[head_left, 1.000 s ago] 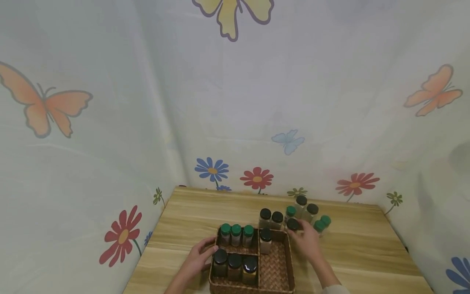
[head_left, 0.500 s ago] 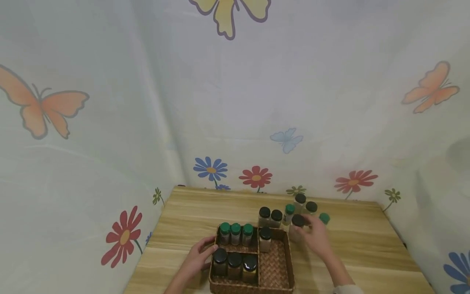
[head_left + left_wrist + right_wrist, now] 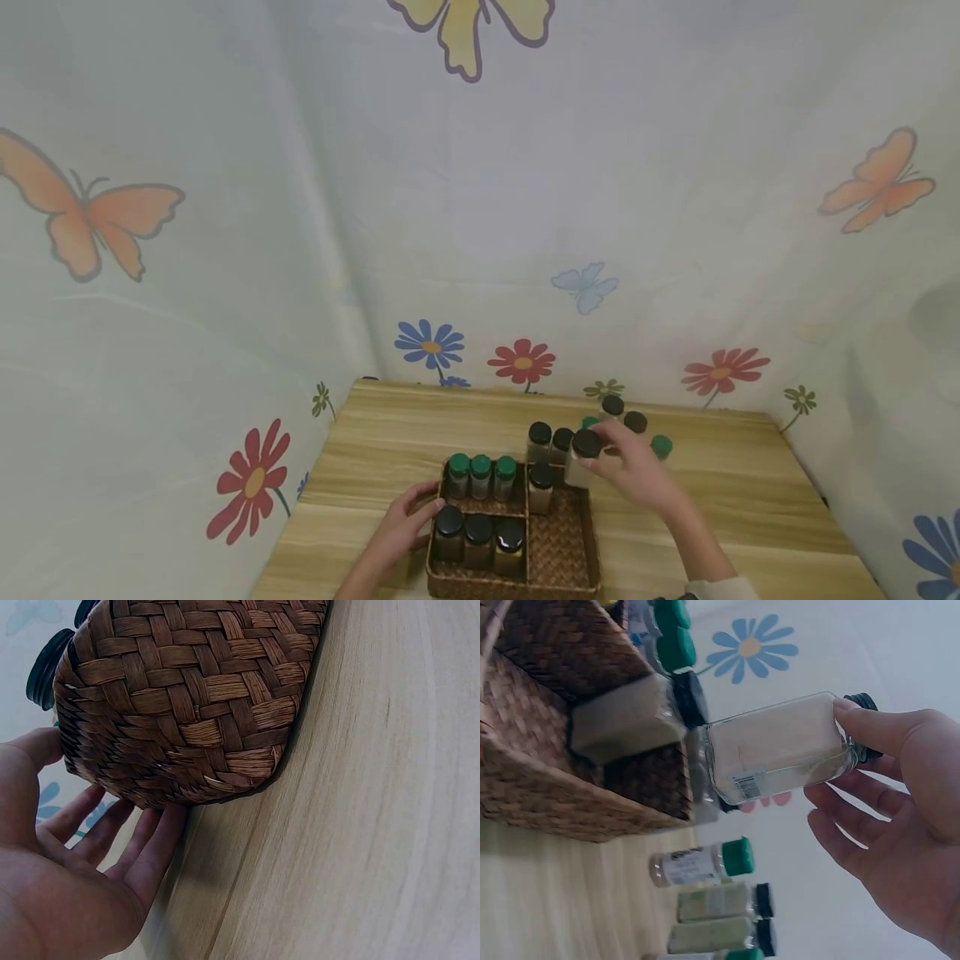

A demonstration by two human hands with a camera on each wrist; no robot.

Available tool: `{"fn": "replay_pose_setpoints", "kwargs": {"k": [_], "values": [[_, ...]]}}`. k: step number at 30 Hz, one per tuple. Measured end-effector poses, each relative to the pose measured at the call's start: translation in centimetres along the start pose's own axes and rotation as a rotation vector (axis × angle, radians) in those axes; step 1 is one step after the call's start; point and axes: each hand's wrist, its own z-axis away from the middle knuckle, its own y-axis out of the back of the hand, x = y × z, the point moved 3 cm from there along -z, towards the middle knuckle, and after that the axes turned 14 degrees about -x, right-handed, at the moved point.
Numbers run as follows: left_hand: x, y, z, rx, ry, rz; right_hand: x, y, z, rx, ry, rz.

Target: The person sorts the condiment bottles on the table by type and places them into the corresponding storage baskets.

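Between thumb and fingers, my right hand grips a clear glass spice jar near its black lid. The jar has pale contents and a barcode label, and is raised at the back of the woven basket's right compartment. My left hand touches the basket's left side, fingers fairly straight, thumb near the rim. In that right compartment one black-lidded jar stands at the back left. Several green-capped jars occupy the back left compartment, and black-lidded jars the front left one.
Behind the basket two black-lidded jars stand on the wooden table. More black-lidded jars and a green-capped jar are at the back right, partly hidden by my right hand. A patterned fabric wall rises behind the table.
My right hand has lifted the black-lidded spice jar from the group at the right and moved it left, to the basket's back right edge. My left hand has stayed at the basket.
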Motion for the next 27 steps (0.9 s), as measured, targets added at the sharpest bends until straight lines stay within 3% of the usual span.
{"fn": "replay_pose_setpoints", "kwargs": {"k": [4,11,20,27], "values": [[-0.1,0.1,-0.1,-0.01,-0.004,0.005,0.3,-1.4,-0.2,-0.002,-0.008,0.034],[-0.1,0.0,0.0,-0.019,-0.017,0.002,2.8,-3.6,-0.2,-0.018,0.006,-0.099],[0.1,0.0,0.2,-0.009,-0.009,-0.003,4.6,-5.3,-0.2,0.004,0.025,-0.121],[0.4,-0.1,0.2,-0.011,-0.004,-0.02,5.6,-6.5,-0.1,0.012,0.008,-0.025]]}}
